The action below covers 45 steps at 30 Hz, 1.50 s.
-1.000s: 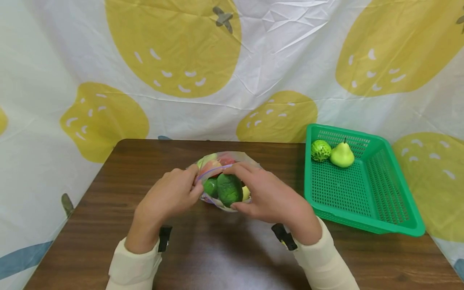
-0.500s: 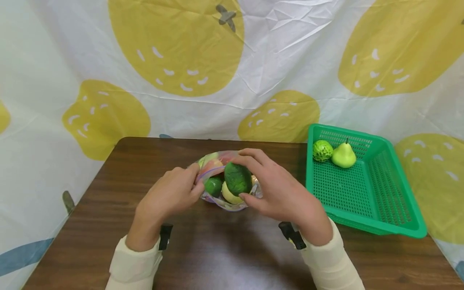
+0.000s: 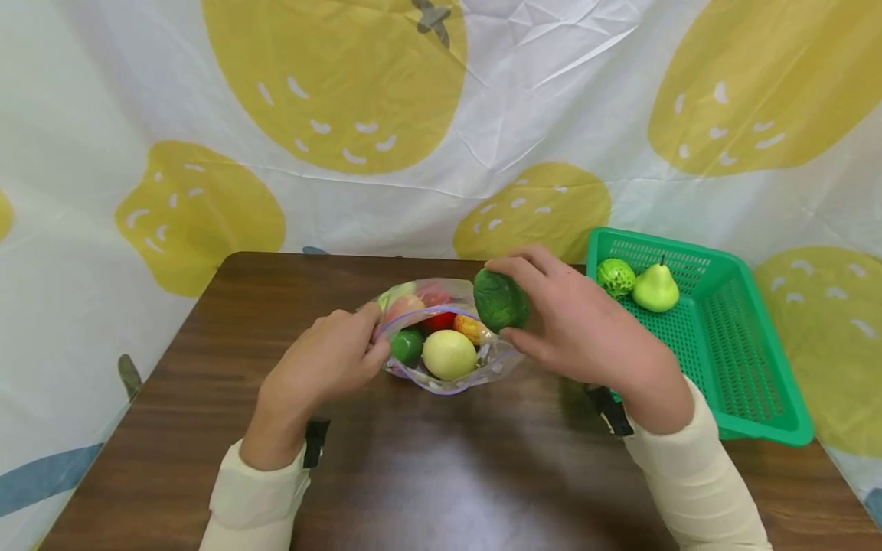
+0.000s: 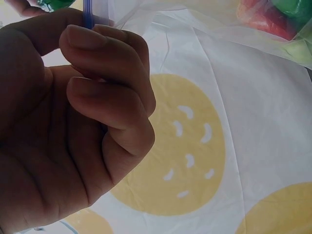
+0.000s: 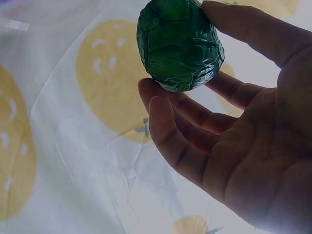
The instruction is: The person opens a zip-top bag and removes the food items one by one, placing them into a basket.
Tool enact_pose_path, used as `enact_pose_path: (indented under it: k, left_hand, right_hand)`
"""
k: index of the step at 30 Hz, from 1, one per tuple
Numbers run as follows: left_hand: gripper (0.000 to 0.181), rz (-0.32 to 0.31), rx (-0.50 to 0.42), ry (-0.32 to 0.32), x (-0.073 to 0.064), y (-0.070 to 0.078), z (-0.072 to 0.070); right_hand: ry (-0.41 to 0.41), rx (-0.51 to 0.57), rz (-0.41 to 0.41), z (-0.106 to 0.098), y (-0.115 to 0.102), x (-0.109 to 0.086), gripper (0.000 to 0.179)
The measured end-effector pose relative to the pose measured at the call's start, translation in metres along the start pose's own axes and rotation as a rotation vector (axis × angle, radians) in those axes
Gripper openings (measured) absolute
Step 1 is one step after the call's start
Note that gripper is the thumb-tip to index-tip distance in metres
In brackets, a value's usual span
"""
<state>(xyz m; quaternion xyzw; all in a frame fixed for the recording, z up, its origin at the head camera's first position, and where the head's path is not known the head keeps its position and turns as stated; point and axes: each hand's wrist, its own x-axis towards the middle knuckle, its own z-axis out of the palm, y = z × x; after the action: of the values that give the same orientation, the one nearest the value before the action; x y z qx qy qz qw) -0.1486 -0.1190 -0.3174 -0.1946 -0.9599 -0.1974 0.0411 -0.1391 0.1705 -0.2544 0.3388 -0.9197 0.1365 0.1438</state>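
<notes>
In the head view my left hand (image 3: pixel 331 356) pinches the rim of a clear zip bag (image 3: pixel 441 389) with a purple seal strip. Several fruits lie in the bag, among them a pale yellow one (image 3: pixel 449 355), a green one (image 3: pixel 406 347) and a striped orange-yellow one (image 3: pixel 471 328). Above the bag's right side, my right hand (image 3: pixel 586 317) grips a dark green, wrinkled, rounded fruit (image 3: pixel 500 300), its exact kind unclear. The right wrist view has this green fruit (image 5: pixel 179 46) between thumb and fingertips. Curled fingers (image 4: pixel 114 97) at the bag's seal strip fill the left wrist view.
A green plastic basket (image 3: pixel 765 383) stands on the table's right side. It holds a light green pear (image 3: pixel 655 288) and a patterned green ball-like fruit (image 3: pixel 615 277). The brown wooden table (image 3: pixel 427 474) ends at a fruit-printed curtain (image 3: pixel 386 214).
My right hand has lifted the dark green fruit out of the bag and carried it up and right, baring the pale yellow fruit. The left hand keeps its grip on the rim.
</notes>
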Motion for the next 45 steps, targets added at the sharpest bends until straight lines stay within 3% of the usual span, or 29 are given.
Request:
enact_pose_path:
  k: [10,19,34,45]
  left_hand:
    - [0.012,-0.001,-0.009,-0.002,0.0,0.001,-0.001]
    - [0.013,-0.009,-0.015,-0.021,-0.002,0.0,-0.001]
    - [0.014,-0.028,-0.017,-0.041,-0.002,-0.002,-0.001]
    - [0.013,-0.035,-0.003,-0.069,-0.003,-0.003,0.004]
  right_hand:
    - [-0.094,-0.086,0.048,-0.025,0.022,-0.002,0.068]
    - [-0.186,-0.139,0.148,-0.057,0.066,0.008,0.068]
    - [-0.346,-0.165,0.366,-0.069,0.15,0.011,0.07]
    - [-0.456,-0.188,0.457,-0.062,0.219,-0.017,0.065]
